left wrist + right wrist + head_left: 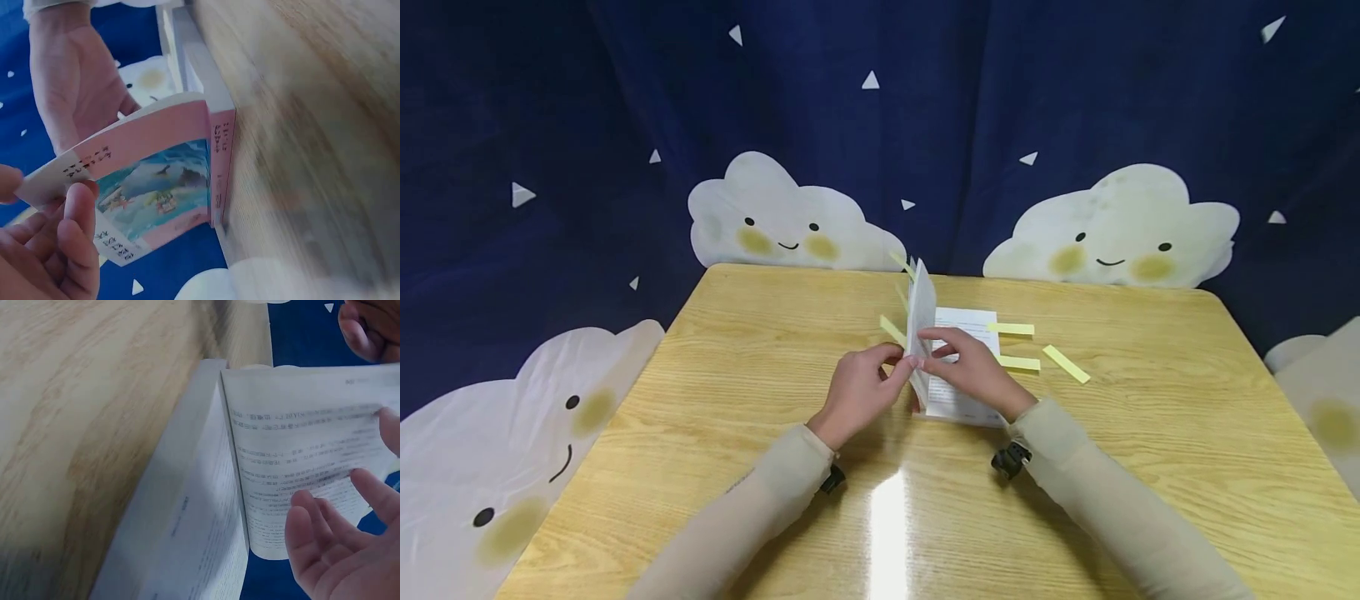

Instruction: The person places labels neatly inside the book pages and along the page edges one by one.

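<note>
A paperback book (955,408) lies on the table with its cover and some pages raised upright. In the left wrist view its cover (169,181) is pink with a blue sea picture. My left hand (859,387) pinches the free edge of the raised part. On the printed side, my right hand (973,371) touches the raised page (294,456) with extended fingertips, its other fingers loosely bent. Yellow paper strips (1015,329) stick out from the right side of the flat pages, and more yellow strips (892,330) stick out from the raised ones.
One loose yellow strip (1066,365) lies on the wooden table (737,358), right of the book. A dark blue curtain (940,100) with smiling clouds hangs behind the table's far edge. Each wrist carries a small black device (1011,459).
</note>
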The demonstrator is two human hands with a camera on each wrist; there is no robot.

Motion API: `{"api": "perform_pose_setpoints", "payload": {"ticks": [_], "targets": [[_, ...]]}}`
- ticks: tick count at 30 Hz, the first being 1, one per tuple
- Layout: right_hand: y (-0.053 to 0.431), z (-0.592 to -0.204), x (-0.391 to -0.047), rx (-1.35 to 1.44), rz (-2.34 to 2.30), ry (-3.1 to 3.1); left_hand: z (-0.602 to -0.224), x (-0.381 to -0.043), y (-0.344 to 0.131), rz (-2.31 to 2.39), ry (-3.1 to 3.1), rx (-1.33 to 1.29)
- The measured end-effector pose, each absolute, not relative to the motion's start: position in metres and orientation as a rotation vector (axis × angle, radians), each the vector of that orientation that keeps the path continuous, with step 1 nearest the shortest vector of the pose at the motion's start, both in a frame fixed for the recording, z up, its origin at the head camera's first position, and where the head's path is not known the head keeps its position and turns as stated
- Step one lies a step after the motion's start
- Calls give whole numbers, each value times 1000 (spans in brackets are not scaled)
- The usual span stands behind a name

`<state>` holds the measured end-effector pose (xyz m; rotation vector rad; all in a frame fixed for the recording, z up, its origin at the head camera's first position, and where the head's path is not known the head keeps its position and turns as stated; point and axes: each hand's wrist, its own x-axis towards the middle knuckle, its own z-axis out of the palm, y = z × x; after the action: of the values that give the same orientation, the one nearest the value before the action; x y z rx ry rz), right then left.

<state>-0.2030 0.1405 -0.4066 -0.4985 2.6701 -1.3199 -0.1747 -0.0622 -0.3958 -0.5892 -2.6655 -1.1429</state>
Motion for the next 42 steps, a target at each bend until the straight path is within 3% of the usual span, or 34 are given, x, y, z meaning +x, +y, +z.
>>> {"api": "perform_pose_setpoints", "payload": {"ticks": [10,19,35,42], "targets": [[168,-408,-190,-503,-1295,2699,-401,-177,-44,-1152,-2854,-933],[208,-418,-172,-360,-1123,2684,-415,-184,-24,-816,-2872,-1241],[268,-420,-140,-247,-1014,2709,-429,-200,-12,-327,-3124,-1302],[273,-410,-145,-404,-863,3114,-428,-200,-16,-226,-3188,-1248]]}}
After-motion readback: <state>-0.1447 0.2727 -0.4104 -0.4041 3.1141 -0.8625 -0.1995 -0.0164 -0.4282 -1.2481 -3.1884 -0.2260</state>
